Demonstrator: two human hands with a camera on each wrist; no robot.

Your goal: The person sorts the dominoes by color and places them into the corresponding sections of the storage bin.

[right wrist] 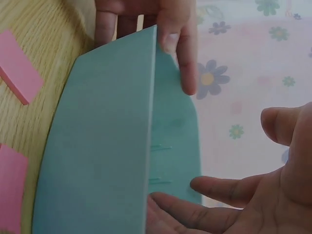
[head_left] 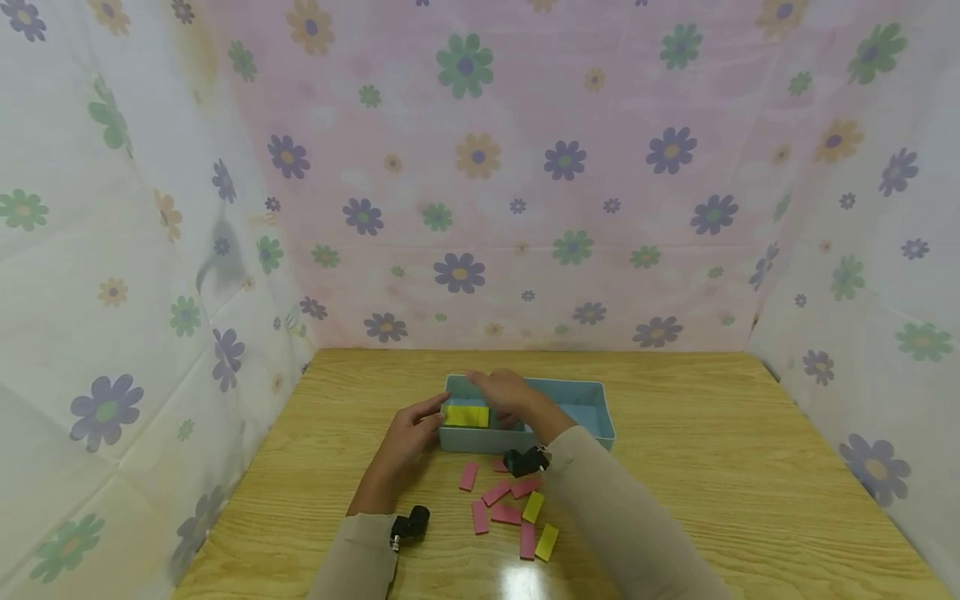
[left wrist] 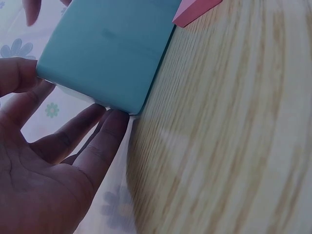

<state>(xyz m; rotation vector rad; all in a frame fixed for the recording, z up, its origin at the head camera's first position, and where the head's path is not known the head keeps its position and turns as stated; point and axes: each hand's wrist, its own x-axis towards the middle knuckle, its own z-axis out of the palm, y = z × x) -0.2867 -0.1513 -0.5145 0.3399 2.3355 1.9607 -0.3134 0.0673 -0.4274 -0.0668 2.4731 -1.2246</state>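
A light-blue rectangular box (head_left: pixel 480 440) stands on the table. Yellow blocks (head_left: pixel 467 417) lie side by side at its left end. My left hand (head_left: pixel 408 433) touches that end with its fingers extended against the outer wall; its thumb is at the rim in the right wrist view. My right hand (head_left: pixel 506 392) reaches over the box. In the right wrist view, the right hand's thumb and index finger are spread apart. Its other fingers dip inside, partly hidden by the front wall, and no block shows between them.
Several flat pink blocks (head_left: pixel 506 515) lie scattered on the wooden table (head_left: pixel 697 467) in front of the box. Two yellow blocks (head_left: pixel 547 542) lie among them. Flowered cloth (head_left: pixel 525 183) hangs behind and on both sides.
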